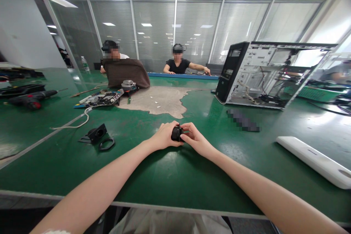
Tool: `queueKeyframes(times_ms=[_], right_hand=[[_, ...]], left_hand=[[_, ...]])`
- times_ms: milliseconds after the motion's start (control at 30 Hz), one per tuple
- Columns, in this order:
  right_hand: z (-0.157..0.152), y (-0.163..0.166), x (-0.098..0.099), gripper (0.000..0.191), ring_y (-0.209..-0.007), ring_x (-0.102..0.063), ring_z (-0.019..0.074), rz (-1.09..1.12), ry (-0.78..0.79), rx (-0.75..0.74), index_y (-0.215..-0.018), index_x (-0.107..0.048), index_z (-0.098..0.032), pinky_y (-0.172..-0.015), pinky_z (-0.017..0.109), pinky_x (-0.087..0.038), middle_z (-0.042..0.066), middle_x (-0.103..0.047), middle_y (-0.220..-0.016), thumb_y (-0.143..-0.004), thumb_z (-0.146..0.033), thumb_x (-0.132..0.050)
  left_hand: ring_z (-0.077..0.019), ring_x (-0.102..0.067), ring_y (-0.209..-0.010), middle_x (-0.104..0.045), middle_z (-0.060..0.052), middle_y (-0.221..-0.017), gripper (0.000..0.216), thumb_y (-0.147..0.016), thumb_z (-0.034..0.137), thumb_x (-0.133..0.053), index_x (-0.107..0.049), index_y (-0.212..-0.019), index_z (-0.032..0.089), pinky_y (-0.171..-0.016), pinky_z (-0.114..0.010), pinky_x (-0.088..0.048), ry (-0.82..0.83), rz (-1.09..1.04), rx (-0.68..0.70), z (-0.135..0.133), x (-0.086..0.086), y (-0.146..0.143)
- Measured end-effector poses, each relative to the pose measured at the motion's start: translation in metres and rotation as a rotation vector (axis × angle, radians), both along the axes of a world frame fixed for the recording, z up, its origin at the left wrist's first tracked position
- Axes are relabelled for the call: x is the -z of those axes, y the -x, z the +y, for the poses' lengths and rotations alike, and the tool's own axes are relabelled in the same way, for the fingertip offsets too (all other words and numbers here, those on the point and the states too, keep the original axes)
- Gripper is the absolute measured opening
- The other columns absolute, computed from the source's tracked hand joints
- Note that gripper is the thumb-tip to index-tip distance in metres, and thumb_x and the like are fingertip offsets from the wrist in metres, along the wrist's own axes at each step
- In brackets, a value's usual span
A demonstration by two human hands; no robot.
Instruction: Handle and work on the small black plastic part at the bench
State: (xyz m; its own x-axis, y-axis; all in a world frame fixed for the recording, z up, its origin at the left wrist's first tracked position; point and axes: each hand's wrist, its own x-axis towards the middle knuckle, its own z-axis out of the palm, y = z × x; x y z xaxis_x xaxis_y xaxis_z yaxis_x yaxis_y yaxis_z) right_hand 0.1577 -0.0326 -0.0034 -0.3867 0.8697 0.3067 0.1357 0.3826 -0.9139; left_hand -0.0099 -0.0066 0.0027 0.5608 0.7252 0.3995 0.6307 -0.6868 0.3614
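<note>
A small black rounded part (pixel 177 133), its exact kind unclear, is held between my two hands just above the green table's middle. My left hand (pixel 163 135) is wrapped around its left side. With thumb and fingers, my right hand (pixel 193 136) pinches its right side. Much of the part is hidden by the fingers. To the left of my hands, a black angled bracket (pixel 95 134) lies on the table, and a black ring (pixel 106 144) rests flat beside it.
An open computer case (pixel 233 75) stands at the right. A white elongated panel (pixel 312 161) lies near the right edge. Left are a circuit board (pixel 100 98), a white cable (pixel 86 119) and a cordless drill (pixel 33 98). Two people sit across the table (pixel 153 179).
</note>
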Motion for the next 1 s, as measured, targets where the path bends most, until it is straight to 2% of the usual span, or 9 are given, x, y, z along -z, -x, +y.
queueKeyframes(times_ms=[100,233,367,533,733,933,1000], right_hand=[[0.0015,-0.0015,0.0019,0.028,-0.09,-0.052,0.0144,-0.013,0.026,-0.023,-0.102,-0.041,-0.021,-0.077,0.031,-0.044,0.004,-0.05,-0.099,-0.076,-0.03,-0.05],[-0.0004,-0.0017,0.0014,0.024,-0.088,-0.053,0.0135,0.05,0.028,-0.079,-0.094,-0.04,-0.021,-0.077,0.03,-0.044,0.002,-0.051,-0.094,-0.075,-0.03,-0.053],[-0.0026,0.0,-0.0019,0.018,-0.077,-0.054,0.0114,0.044,0.035,-0.028,-0.088,-0.041,-0.021,-0.071,0.028,-0.045,0.0,-0.051,-0.086,-0.077,-0.032,-0.05],[-0.0004,0.0002,-0.0022,0.027,-0.086,-0.053,0.0135,0.021,0.03,0.001,-0.098,-0.041,-0.021,-0.076,0.031,-0.045,0.003,-0.051,-0.096,-0.075,-0.031,-0.051],[-0.0019,-0.0019,0.0005,0.028,-0.091,-0.053,0.0137,0.06,0.03,-0.117,-0.097,-0.041,-0.022,-0.082,0.032,-0.043,0.002,-0.051,-0.096,-0.073,-0.026,-0.056],[-0.0016,-0.0003,0.0,0.019,-0.078,-0.054,0.0112,0.015,0.008,0.002,-0.092,-0.044,-0.02,-0.071,0.028,-0.046,0.001,-0.049,-0.089,-0.076,-0.03,-0.051],[-0.0003,-0.0001,0.0001,0.023,-0.082,-0.054,0.0121,0.003,-0.004,0.01,-0.096,-0.043,-0.021,-0.072,0.028,-0.046,0.002,-0.049,-0.093,-0.076,-0.029,-0.051]], left_hand=[[-0.0213,-0.052,-0.081,-0.055,-0.002,-0.092,0.055,-0.057,0.047,-0.064,-0.041,-0.1,0.021,-0.071,-0.031,-0.035,0.002,0.002,-0.004,-0.0012,-0.0015,-0.0003],[-0.0213,-0.052,-0.08,-0.055,-0.002,-0.09,0.054,-0.057,0.047,-0.064,-0.042,-0.098,0.02,-0.07,-0.031,-0.035,0.016,0.008,-0.012,-0.0017,-0.0026,-0.0003],[-0.0219,-0.052,-0.082,-0.055,-0.003,-0.09,0.056,-0.056,0.048,-0.064,-0.042,-0.098,0.02,-0.071,-0.031,-0.035,0.014,-0.001,-0.009,-0.0011,-0.0022,-0.0007],[-0.0227,-0.052,-0.083,-0.055,-0.003,-0.091,0.056,-0.055,0.047,-0.065,-0.043,-0.099,0.021,-0.072,-0.032,-0.035,0.036,-0.002,-0.018,-0.002,-0.0025,-0.0009],[-0.0223,-0.053,-0.083,-0.056,-0.003,-0.091,0.051,-0.057,0.042,-0.065,-0.043,-0.098,0.02,-0.072,-0.031,-0.035,0.032,0.003,-0.014,-0.0021,-0.0028,-0.0006],[-0.0222,-0.052,-0.083,-0.055,-0.003,-0.089,0.053,-0.057,0.046,-0.064,-0.042,-0.097,0.02,-0.071,-0.031,-0.035,0.008,0.007,-0.009,-0.0012,-0.0019,-0.0009],[-0.0222,-0.052,-0.083,-0.055,-0.003,-0.091,0.053,-0.057,0.046,-0.063,-0.042,-0.098,0.02,-0.071,-0.031,-0.035,0.008,0.01,-0.006,-0.0016,-0.002,-0.0009]])
